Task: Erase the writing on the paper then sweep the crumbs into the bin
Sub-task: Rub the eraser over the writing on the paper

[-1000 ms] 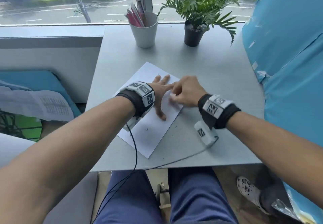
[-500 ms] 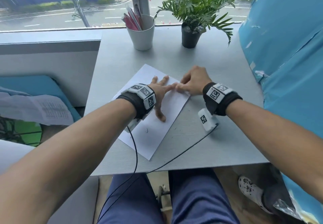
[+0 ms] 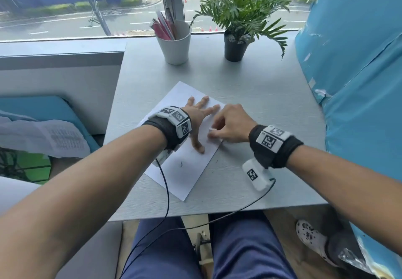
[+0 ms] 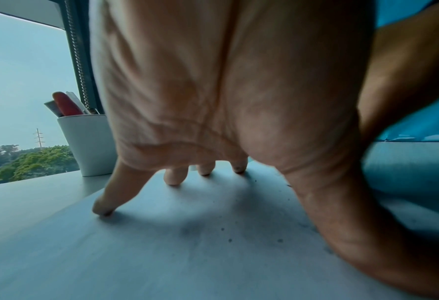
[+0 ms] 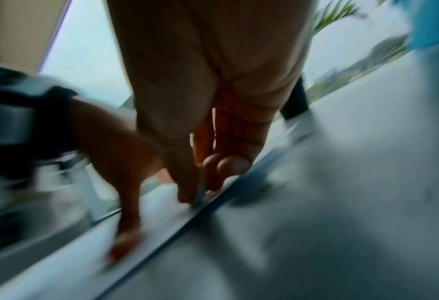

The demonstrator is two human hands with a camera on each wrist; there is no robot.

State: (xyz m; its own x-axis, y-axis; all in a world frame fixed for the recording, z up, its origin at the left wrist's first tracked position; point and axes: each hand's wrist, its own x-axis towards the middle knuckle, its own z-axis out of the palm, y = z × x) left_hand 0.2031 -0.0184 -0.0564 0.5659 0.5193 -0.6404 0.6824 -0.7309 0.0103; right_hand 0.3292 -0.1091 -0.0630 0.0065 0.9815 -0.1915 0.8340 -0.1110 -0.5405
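Centre of the head view: the left hand (image 3: 196, 117) lies with fingers (image 4: 105, 205) splayed and straight, tips pressing the paper (image 3: 185, 170) on the grey table (image 3: 272, 109), while the right hand (image 3: 230, 124), fingers curled, pinches a small white eraser (image 3: 211, 129) against the sheet's right edge.

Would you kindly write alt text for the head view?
Left hand presses flat on a white paper on a grey table, while the right hand rubs a small white eraser near its edge. Behind stand a pen cup and potted plant.
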